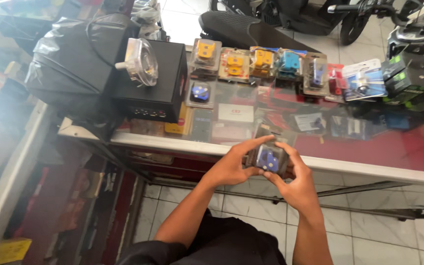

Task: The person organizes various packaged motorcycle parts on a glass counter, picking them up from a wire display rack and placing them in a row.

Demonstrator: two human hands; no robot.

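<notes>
- I hold a small clear pack (270, 159) with blue parts inside, just in front of the glass counter's (369, 169) near edge, above the tiled floor.
- My left hand (234, 164) grasps its left side, fingers stretched over the top; my right hand (295, 179) cups the right side and bottom, thumb on the face.
- I judge it light and stiff, its plastic shell slick and easy to crack; the edges look the safest hold.
- On the counter lie more packs (263, 64): yellow and blue parts in clear shells.
- A black box (155, 81) stands to the left, a clear cover (141, 61) against it.
- A motorbike seat (251, 29) shows beyond.
</notes>
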